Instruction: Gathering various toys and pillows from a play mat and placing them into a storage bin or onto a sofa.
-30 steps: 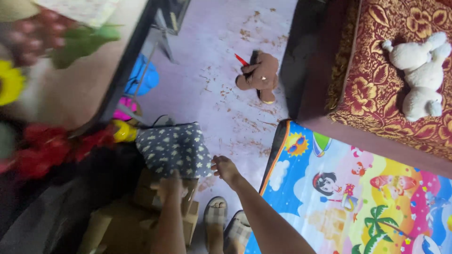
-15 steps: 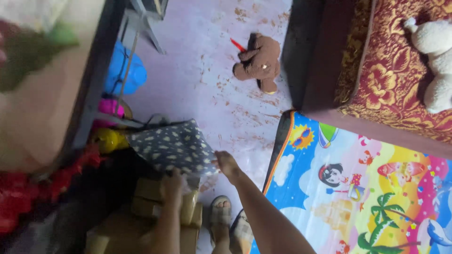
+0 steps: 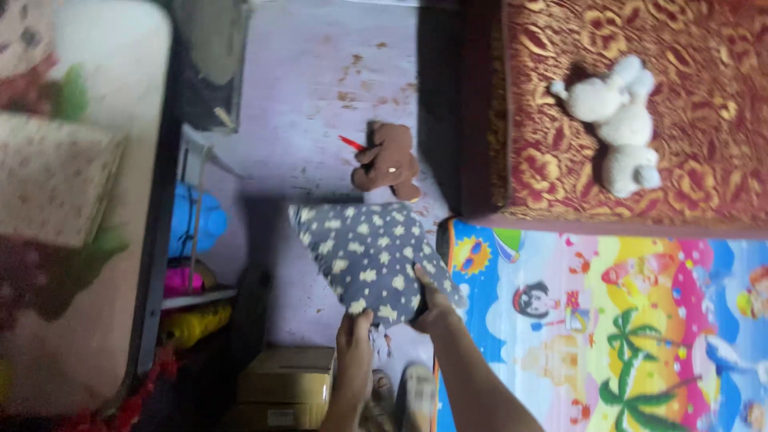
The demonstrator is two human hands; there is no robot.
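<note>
**Star-print cushion lifted clear of the boxes**

Both hands now have the soft grey-blue cushion with pale star shapes [image 3: 372,260] up off the floor. A second ago it sat low beside the cardboard boxes with only the left hand resting near it; now it hangs in the air over the pale purple floor [image 3: 320,96], held by its near edge. The left hand [image 3: 353,330] has its grip closed on the cushion's lower corner, and the right hand [image 3: 432,308] is clamped on the edge just beside it, fingers curled over the fabric. That means the cushion is fully in hand and free of the clutter it lay against.

Just beyond the cushion's far corner a small brown plush bear [image 3: 388,162] lies on the floor with a red pen-like thing touching it. To the right, a bright cartoon play mat [image 3: 608,320] spreads under a red and gold patterned bed cover [image 3: 704,160], where a white plush animal [image 3: 620,136] rests. The brown cardboard boxes [image 3: 284,384] sit below the left forearm.
</note>
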